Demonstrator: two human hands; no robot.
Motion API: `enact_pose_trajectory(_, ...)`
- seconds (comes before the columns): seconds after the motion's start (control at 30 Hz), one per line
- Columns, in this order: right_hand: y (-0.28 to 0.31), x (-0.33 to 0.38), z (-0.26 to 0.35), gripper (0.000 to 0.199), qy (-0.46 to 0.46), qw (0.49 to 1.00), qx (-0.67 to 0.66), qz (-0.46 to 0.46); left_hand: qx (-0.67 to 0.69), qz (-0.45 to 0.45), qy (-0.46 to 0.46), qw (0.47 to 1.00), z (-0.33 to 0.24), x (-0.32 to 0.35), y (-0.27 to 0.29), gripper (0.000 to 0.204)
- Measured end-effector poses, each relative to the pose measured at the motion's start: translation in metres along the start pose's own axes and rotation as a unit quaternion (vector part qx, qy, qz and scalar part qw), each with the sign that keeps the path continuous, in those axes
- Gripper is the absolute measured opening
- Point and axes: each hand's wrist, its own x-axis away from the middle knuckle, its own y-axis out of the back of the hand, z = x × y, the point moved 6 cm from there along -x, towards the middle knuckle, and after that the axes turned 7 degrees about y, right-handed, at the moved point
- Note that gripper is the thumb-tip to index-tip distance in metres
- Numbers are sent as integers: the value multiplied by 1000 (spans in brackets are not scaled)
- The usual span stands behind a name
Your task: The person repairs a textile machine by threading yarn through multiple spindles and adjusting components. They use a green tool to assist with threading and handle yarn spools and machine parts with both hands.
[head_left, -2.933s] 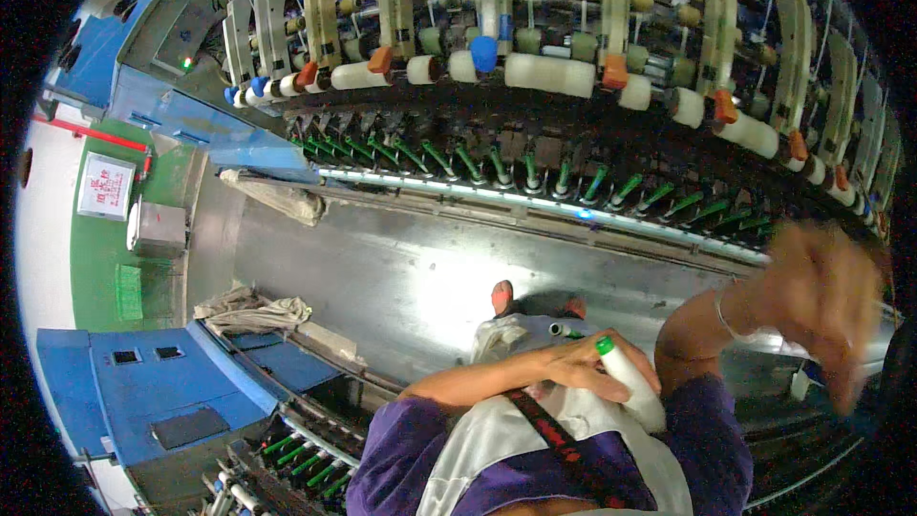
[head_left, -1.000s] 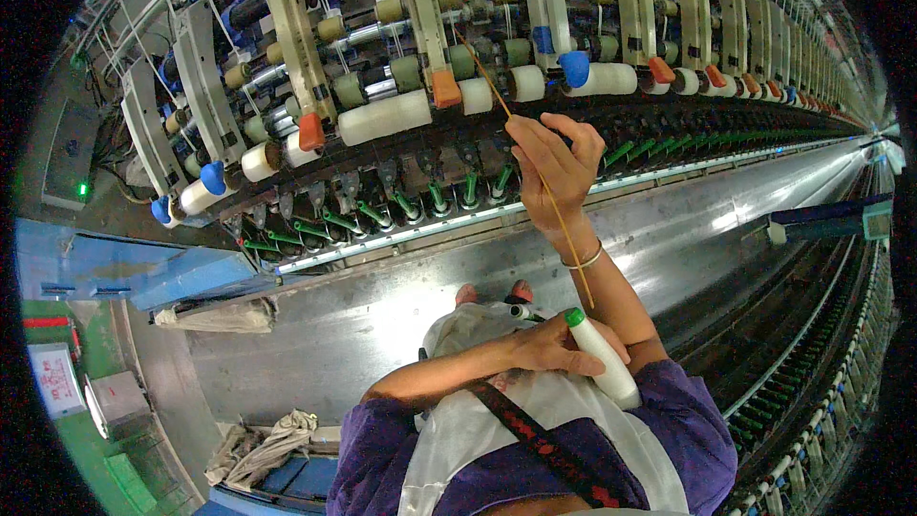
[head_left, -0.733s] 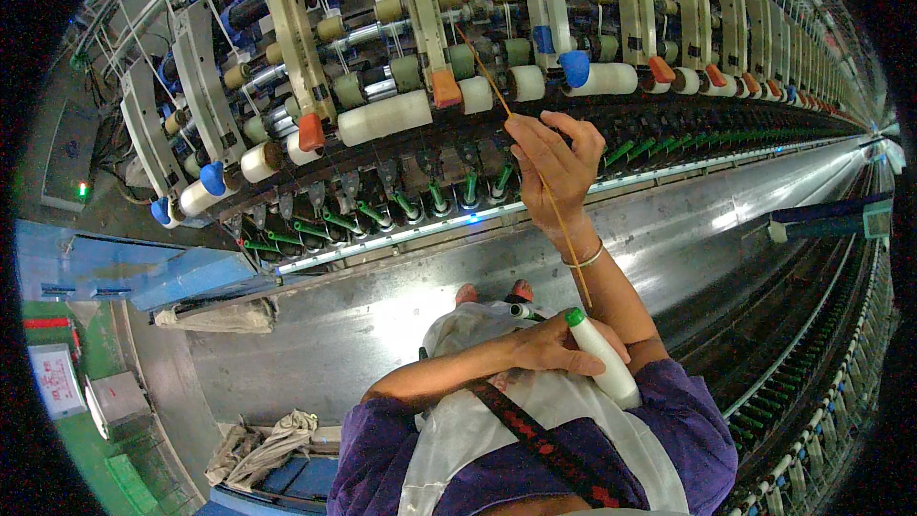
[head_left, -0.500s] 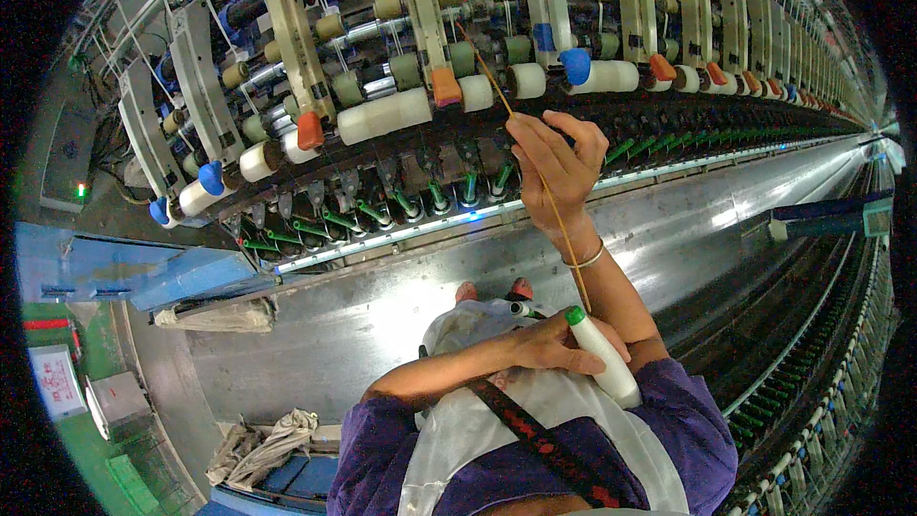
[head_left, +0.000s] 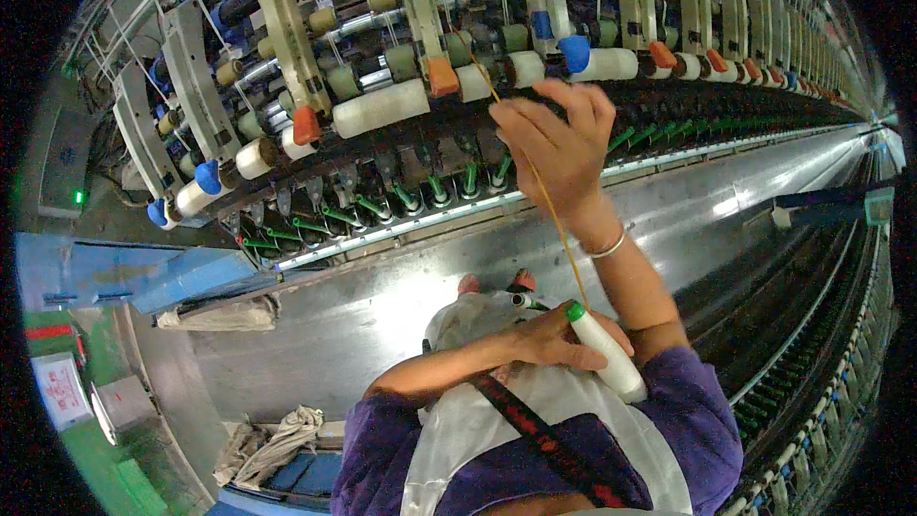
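Note:
My right hand point(head_left: 562, 141) is raised before the spinning frame's rollers, fingers closed round a thin yellow-brown stick point(head_left: 556, 215). The stick's far tip reaches among the rollers by an orange clip point(head_left: 442, 77). Its other end runs down, slightly bowed, towards my left hand point(head_left: 559, 338). That hand lies across my front, wrapped round a bobbin of white yarn point(head_left: 612, 359) with a green tip. Whether the stick's lower end touches the bobbin or the left hand, I cannot tell. The nearest white roller point(head_left: 475, 82) is just left of my right fingertips.
Below the rollers runs a row of green spindles point(head_left: 471, 178) along a pale rail point(head_left: 382, 229). A second machine point(head_left: 800, 363) lines the right side of the metal-floored aisle point(head_left: 315, 368). Blue cabinets point(head_left: 143, 258) and bundled cloth point(head_left: 277, 444) stand at left.
My right hand has moved slightly left and up with the stick, which bows more now. The left hand keeps its hold on the bobbin, almost in place.

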Motion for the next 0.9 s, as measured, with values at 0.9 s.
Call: enact_pose_trajectory(0.9, -75, -133, -37, 30, 57, 936, -195, 286, -71, 35, 51, 996, -3, 7, -2, 54)
